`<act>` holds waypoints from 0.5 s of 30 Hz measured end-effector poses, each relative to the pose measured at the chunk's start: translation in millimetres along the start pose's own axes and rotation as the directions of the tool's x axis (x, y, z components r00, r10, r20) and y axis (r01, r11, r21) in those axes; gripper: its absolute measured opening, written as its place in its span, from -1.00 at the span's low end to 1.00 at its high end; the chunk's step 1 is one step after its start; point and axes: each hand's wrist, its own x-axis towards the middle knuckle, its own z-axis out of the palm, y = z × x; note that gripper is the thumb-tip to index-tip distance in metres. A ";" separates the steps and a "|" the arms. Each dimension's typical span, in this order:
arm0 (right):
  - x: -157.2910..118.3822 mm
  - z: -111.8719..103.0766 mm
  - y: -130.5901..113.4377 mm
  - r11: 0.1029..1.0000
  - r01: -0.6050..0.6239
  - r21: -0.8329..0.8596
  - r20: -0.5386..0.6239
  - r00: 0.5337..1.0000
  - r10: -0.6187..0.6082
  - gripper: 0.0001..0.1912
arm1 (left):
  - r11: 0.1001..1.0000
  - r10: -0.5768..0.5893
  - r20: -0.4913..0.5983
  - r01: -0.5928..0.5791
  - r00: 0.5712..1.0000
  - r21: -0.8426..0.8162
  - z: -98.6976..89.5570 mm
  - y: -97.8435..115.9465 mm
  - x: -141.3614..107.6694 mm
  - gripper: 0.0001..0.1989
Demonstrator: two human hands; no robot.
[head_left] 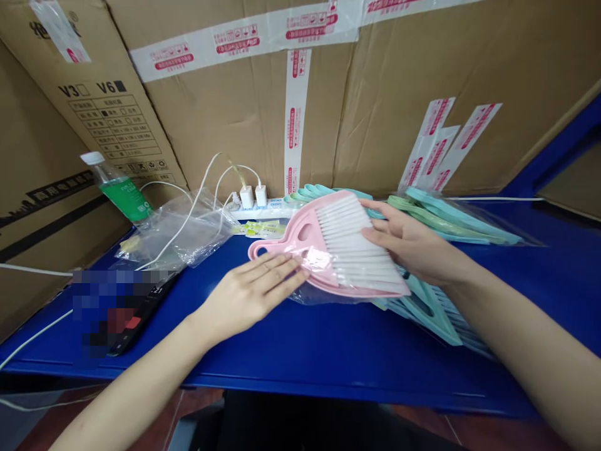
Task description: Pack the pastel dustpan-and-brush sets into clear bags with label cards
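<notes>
A pink dustpan [307, 228] with a white-bristled brush [350, 241] nested in it is inside a clear plastic bag, tilted toward me over the blue table. My left hand [256, 288] lies over the handle side, fingers stretched across the plastic and its thumb hidden, apparently beneath. At the far right edge of the bristles, my right hand [406, 241] grips the set, thumb and fingers around its side. Under and beside my right hand lie bagged teal dustpan and brush sets [434, 307].
More teal and green bagged pieces [451, 216] lie at the back right. Behind the dustpan, a white power strip [267, 210] holds chargers with trailing cables. A green-labelled bottle [119, 191], crumpled plastic [183, 228] and a dark device [141, 319] are left. Cardboard boxes [235, 119] wall the back.
</notes>
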 end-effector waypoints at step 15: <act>5.3 -18.1 7.9 0.996 0.079 -0.050 -0.090 0.992 -0.083 -0.31 | 0.546 -0.808 0.506 0.710 0.304 0.445 -29.0 -54.1 -19.1 -0.44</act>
